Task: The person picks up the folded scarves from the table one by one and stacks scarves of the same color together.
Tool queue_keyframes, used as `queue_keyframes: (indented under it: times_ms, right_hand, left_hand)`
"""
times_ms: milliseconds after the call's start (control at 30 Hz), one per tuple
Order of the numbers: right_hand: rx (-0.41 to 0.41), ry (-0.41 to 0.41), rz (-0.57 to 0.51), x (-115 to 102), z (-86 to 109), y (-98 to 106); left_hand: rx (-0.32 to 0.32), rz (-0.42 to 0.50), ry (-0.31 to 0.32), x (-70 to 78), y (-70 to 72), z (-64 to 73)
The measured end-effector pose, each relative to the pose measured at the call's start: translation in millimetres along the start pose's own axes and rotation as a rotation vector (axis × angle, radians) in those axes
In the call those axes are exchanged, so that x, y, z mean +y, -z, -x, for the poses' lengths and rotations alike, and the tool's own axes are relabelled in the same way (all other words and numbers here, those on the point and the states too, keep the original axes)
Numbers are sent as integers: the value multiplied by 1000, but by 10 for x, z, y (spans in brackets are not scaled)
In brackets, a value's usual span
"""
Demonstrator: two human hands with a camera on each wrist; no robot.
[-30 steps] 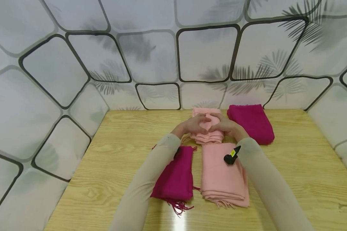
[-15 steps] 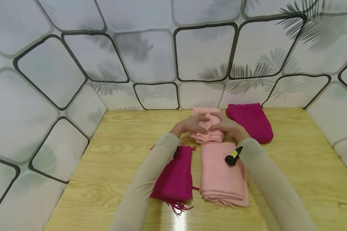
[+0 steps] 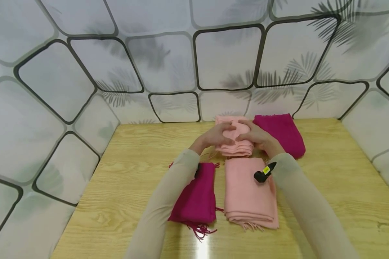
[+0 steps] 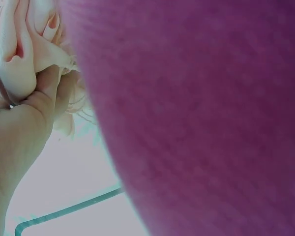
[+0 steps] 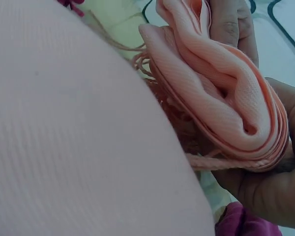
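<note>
A small folded pink scarf [image 3: 236,150], its layers stacked and fringe trailing at the left, is gripped from both sides at the back of the table. My left hand [image 3: 215,136] holds its left side and my right hand [image 3: 260,137] its right side, fingers spread over the top. In the right wrist view, the scarf's rolled folds [image 5: 206,93] sit between the thumb and fingers of the right hand [image 5: 270,196]. The left wrist view has the left hand [image 4: 24,132] clasping the pink cloth [image 4: 17,73], with blurred magenta fabric [image 4: 201,118] covering much of the frame.
A magenta folded scarf [image 3: 199,201] with fringe lies near the left forearm. Beside it lies a larger folded pink scarf [image 3: 247,201], close in front of the held one. Another magenta folded scarf [image 3: 282,133] is at back right. Patterned walls [image 3: 168,72] enclose the wooden table [image 3: 126,180].
Both hands have raised the small pink scarf slightly and shifted it a little right, opening a gap to the larger pink scarf. The other scarves stay put.
</note>
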State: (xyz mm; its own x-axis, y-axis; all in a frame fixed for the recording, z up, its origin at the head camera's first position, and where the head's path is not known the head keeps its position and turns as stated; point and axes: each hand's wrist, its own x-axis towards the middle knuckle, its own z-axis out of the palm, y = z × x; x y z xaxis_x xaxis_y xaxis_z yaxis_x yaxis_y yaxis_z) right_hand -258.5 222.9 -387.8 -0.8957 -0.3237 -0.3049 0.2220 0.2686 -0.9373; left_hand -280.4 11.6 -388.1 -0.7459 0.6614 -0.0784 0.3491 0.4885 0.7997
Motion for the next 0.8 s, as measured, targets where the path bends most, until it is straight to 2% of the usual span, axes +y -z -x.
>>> queue_keyframes:
  times_ms: [167, 333, 567, 800]
  right_hand:
    - [30, 30, -30, -42, 84, -35]
    - [80, 65, -60, -96, 178, -63]
    - [67, 105, -118, -138, 329, -60]
    - [51, 111, -114, -143, 480, -87]
  left_hand:
    - [25, 40, -25, 71, 20, 92]
    - [64, 35, -72, 152, 46, 166]
    - [82, 40, -141, 254, 20, 248]
    - [91, 44, -153, 348, -42, 371]
